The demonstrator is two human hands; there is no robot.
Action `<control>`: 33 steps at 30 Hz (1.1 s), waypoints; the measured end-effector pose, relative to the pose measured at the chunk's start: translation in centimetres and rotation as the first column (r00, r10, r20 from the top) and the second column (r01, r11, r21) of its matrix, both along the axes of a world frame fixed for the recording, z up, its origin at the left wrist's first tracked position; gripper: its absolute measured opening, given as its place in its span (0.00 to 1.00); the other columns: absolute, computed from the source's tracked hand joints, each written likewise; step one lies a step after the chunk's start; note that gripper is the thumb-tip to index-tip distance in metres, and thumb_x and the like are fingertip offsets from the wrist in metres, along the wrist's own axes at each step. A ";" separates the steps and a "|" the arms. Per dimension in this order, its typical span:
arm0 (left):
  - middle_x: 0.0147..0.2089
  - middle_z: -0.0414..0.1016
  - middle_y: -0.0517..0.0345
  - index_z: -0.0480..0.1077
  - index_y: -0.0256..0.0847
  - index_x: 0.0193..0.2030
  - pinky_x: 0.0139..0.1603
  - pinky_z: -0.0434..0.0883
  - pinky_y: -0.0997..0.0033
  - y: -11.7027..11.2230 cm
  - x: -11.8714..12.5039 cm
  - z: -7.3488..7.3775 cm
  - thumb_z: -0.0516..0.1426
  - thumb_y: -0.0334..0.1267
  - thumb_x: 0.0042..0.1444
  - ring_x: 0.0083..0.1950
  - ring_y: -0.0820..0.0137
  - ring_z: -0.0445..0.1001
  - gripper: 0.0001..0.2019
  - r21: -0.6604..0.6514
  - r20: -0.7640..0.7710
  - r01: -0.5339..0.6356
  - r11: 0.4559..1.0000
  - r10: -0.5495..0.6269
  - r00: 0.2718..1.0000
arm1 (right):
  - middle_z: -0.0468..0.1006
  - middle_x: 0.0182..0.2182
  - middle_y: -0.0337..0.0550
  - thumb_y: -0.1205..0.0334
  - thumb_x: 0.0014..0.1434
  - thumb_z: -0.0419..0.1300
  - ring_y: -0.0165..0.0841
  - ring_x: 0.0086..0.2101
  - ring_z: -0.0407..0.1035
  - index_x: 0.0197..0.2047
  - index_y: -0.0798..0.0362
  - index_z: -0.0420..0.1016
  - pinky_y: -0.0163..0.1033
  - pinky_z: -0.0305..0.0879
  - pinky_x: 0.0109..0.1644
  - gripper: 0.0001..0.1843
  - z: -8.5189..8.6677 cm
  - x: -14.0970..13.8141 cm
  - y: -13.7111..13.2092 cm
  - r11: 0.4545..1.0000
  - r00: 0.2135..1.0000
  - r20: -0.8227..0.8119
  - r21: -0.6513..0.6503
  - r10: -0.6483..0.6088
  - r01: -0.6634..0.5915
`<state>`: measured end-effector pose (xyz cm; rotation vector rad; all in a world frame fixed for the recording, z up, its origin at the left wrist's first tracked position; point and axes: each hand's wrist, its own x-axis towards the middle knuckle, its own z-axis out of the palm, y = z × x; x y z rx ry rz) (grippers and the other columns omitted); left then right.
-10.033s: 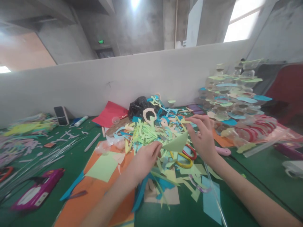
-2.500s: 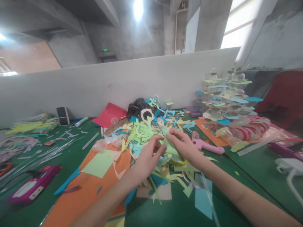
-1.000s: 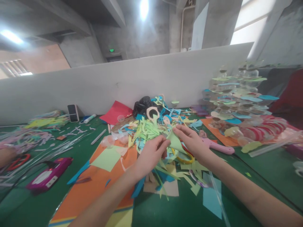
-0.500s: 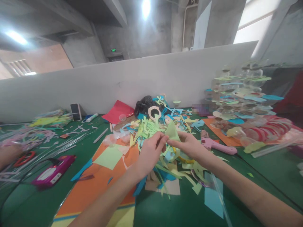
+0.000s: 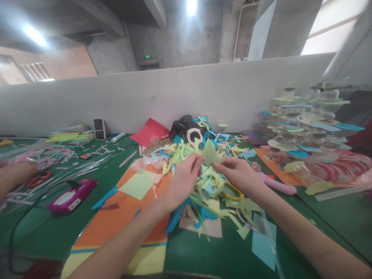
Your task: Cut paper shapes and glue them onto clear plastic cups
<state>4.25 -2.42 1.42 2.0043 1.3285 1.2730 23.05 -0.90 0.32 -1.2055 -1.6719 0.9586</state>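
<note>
Near: orange sheet [image 5: 122,228] flat on the green surface [image 5: 203,255]. Above the scrap heap [image 5: 192,162], left hand [image 5: 181,182] and right hand [image 5: 238,174] both in a pinch grip on the light green paper piece [image 5: 209,153], raised between them. Best kept taut, fingertips at the edges. Beyond: pink glue gun [image 5: 276,185], white partition [image 5: 174,93].

A purple item [image 5: 253,137] by the far wall was blurred beyond identification. The stacked clear cups [image 5: 308,124] at right were smeared and cut by the right edge. A co-worker's hand [image 5: 13,176] at far left was blurred and cropped. The scissors [image 5: 229,190] lay mostly buried under paper scraps [image 5: 203,182]. Both forearms ran off the near edge.
</note>
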 end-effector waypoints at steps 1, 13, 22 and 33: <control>0.22 0.64 0.69 0.61 0.43 0.28 0.32 0.61 0.74 0.1 -0.1 0.0 0.49 0.42 0.69 0.25 0.75 0.64 0.16 0.014 -0.003 -0.017 1.000 0.017 1.000 | 0.76 0.26 0.40 0.42 0.54 0.62 0.34 0.29 0.67 0.28 0.52 0.76 0.38 0.62 0.35 0.20 0.0 0.1 0.0 1.000 1.000 0.016 0.023 -0.014 0.013; 0.23 0.64 0.68 0.59 0.43 0.28 0.34 0.62 0.72 0.5 -1.1 -0.1 0.48 0.45 0.69 0.26 0.74 0.65 0.17 -0.028 -0.084 0.013 1.000 -0.016 0.996 | 0.70 0.25 0.36 0.43 0.61 0.55 0.32 0.28 0.62 0.29 0.50 0.69 0.37 0.57 0.32 0.19 -0.5 -0.1 -0.2 0.984 0.995 0.097 0.173 0.035 -0.052; 0.36 0.73 0.64 0.64 0.46 0.50 0.37 0.65 0.70 0.3 -0.6 -0.4 0.51 0.47 0.68 0.35 0.71 0.71 0.11 -0.019 -0.177 0.068 0.998 -0.070 0.982 | 0.52 0.22 0.32 0.40 0.60 0.54 0.29 0.25 0.50 0.24 0.49 0.54 0.36 0.47 0.29 0.25 -1.1 -0.5 -0.3 0.983 1.000 -0.017 0.184 0.024 -0.021; 0.45 0.72 0.58 0.65 0.45 0.47 0.42 0.69 0.70 0.0 -0.2 -0.6 0.52 0.44 0.66 0.43 0.70 0.72 0.07 0.017 -0.046 0.090 0.996 -0.089 0.995 | 0.54 0.23 0.32 0.41 0.61 0.53 0.29 0.26 0.51 0.25 0.49 0.57 0.36 0.50 0.30 0.23 -0.3 -0.7 -0.7 0.983 0.999 0.002 0.178 0.048 -0.048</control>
